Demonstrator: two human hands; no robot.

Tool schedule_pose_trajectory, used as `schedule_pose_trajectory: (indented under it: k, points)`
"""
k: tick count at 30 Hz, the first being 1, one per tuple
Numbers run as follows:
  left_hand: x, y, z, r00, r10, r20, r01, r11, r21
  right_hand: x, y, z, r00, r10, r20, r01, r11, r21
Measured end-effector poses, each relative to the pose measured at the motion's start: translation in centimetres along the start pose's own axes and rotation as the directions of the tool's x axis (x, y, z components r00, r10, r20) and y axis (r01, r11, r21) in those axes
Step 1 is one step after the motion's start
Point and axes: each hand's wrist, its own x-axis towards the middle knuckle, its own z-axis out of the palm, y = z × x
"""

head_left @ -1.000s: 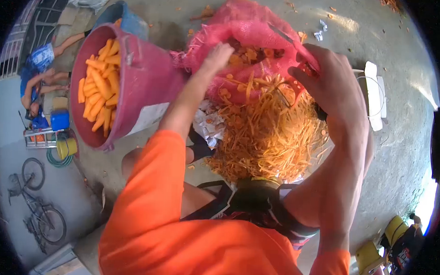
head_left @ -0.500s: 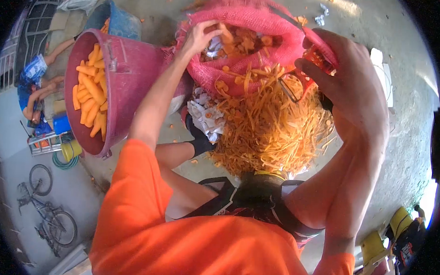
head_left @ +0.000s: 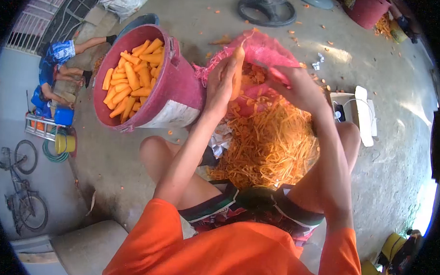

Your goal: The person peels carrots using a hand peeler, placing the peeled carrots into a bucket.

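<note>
My left hand (head_left: 218, 91) is closed around a carrot (head_left: 237, 70), which stands nearly upright with its thin tip pointing up. My right hand (head_left: 299, 89) is closed on a red-handled peeler (head_left: 279, 75), a little to the right of the carrot; its blade is hard to make out. Behind both hands lies an open pink mesh sack (head_left: 269, 47) with orange pieces inside. A big heap of carrot peelings (head_left: 273, 144) lies below them, between my legs. To the left, a tilted pink tub (head_left: 183, 87) holds many peeled carrots (head_left: 132, 76).
A blue tub (head_left: 141, 21) stands behind the pink one. At right is an open white box (head_left: 364, 113) with a cable. A round black base (head_left: 266, 10) stands at the back. Another person (head_left: 57, 69) is at far left, near a bicycle (head_left: 26, 194).
My left hand has come out of the sack with a carrot. My right hand has moved left toward it with the peeler. The view has shifted, showing more floor at the back.
</note>
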Motion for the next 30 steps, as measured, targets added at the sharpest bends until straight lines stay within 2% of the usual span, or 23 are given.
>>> schedule_pose_trajectory:
  k: [2,3,5,7,9,11,12,13,14,15,16,17,18,19,20,21,22,24,25,27,28,29,30]
  points:
    - [-1.0,0.3,0.0,0.992,0.121,0.026,-0.122,0.991,0.050,0.3,-0.2,1.8,0.997,-0.045,-0.057,0.045,0.999,0.001]
    - [-1.3,0.4,-0.1,0.992,0.122,0.028,-0.124,0.991,0.046,0.6,-0.6,2.4,0.994,-0.079,-0.074,0.079,0.997,0.003]
    - [-1.7,-0.2,-0.9,0.967,0.242,-0.081,-0.231,0.964,0.131,0.8,-1.3,2.8,0.989,-0.116,-0.089,0.117,0.993,0.007]
    - [-1.9,-0.6,-2.0,0.968,0.244,-0.055,-0.231,0.958,0.170,0.9,-1.7,3.0,0.995,-0.092,-0.028,0.090,0.994,-0.065]
    - [-1.9,-0.8,-3.0,0.970,0.241,-0.027,-0.231,0.951,0.208,1.2,-2.0,3.2,0.994,-0.112,-0.014,0.112,0.994,-0.018]
    - [-2.2,-0.5,-3.7,0.978,0.198,0.064,-0.208,0.955,0.211,1.4,-0.7,3.7,0.991,-0.131,0.002,0.131,0.991,0.032]
    - [-2.2,-0.3,-4.3,0.979,0.197,0.058,-0.205,0.956,0.209,1.7,1.2,4.1,0.994,-0.079,0.081,0.083,0.996,-0.045]
    - [-2.2,-0.1,-5.0,0.942,0.255,0.219,-0.291,0.945,0.151,1.9,3.6,4.5,0.987,-0.024,0.159,0.044,0.991,-0.123]
    - [-2.0,0.2,-5.5,0.870,0.316,0.378,-0.371,0.925,0.081,1.8,6.2,4.1,0.964,0.148,0.221,-0.099,0.970,-0.221]
    - [-1.8,0.8,-5.2,0.866,0.321,0.383,-0.379,0.922,0.084,2.2,6.0,3.2,0.967,0.143,0.212,-0.095,0.971,-0.221]
    - [-2.1,1.4,-4.6,0.947,0.181,0.265,-0.179,0.983,-0.032,2.5,4.9,2.0,0.967,0.197,0.161,-0.163,0.965,-0.204]
    - [-2.6,1.4,-4.4,0.988,0.009,0.157,0.019,0.984,-0.177,2.4,4.0,1.1,0.960,0.254,0.122,-0.229,0.956,-0.185]
    - [-2.5,1.3,-4.3,0.990,-0.067,0.123,0.097,0.962,-0.256,2.3,2.9,0.7,0.980,0.199,0.027,-0.191,0.966,-0.177]
    - [-2.3,1.2,-4.4,0.992,-0.064,0.113,0.092,0.960,-0.263,2.3,1.9,0.5,0.981,0.192,0.036,-0.183,0.966,-0.180]
    - [-2.3,1.1,-4.6,0.972,-0.210,0.106,0.235,0.892,-0.386,2.2,0.7,0.5,0.988,0.148,0.043,-0.152,0.983,0.105]
    - [-2.3,0.9,-4.6,0.927,-0.354,0.123,0.366,0.786,-0.498,2.1,-0.3,0.9,0.993,0.111,0.035,-0.115,0.916,0.383]
    - [-2.2,-0.1,-5.2,0.901,-0.417,0.123,0.425,0.785,-0.451,1.9,-1.4,1.6,0.992,0.120,0.036,-0.124,0.915,0.384]
    - [-2.6,-0.2,-4.2,0.896,-0.408,0.178,0.444,0.787,-0.428,2.1,-3.3,2.9,0.987,-0.156,0.036,0.129,0.910,0.394]
    - [-2.6,-0.3,-3.8,0.892,-0.390,0.227,0.451,0.795,-0.405,2.3,-3.9,2.9,0.988,-0.148,0.033,0.124,0.912,0.391]
    - [-2.9,-0.8,-3.7,0.900,-0.384,0.206,0.435,0.809,-0.394,2.3,-4.9,3.0,0.975,-0.154,0.160,0.078,0.912,0.402]
    - [-3.2,-0.7,-3.8,0.892,-0.376,0.252,0.449,0.799,-0.399,2.6,-3.2,3.8,0.982,-0.187,0.032,0.166,0.928,0.332]
    - [-3.4,-0.6,-3.9,0.884,-0.362,0.296,0.460,0.790,-0.407,3.1,-1.3,3.7,0.991,-0.134,-0.027,0.135,0.939,0.317]
    - [-3.9,0.4,-3.6,0.892,-0.391,0.226,0.448,0.825,-0.345,3.5,-0.4,2.4,0.997,0.072,-0.006,-0.063,0.918,0.392]
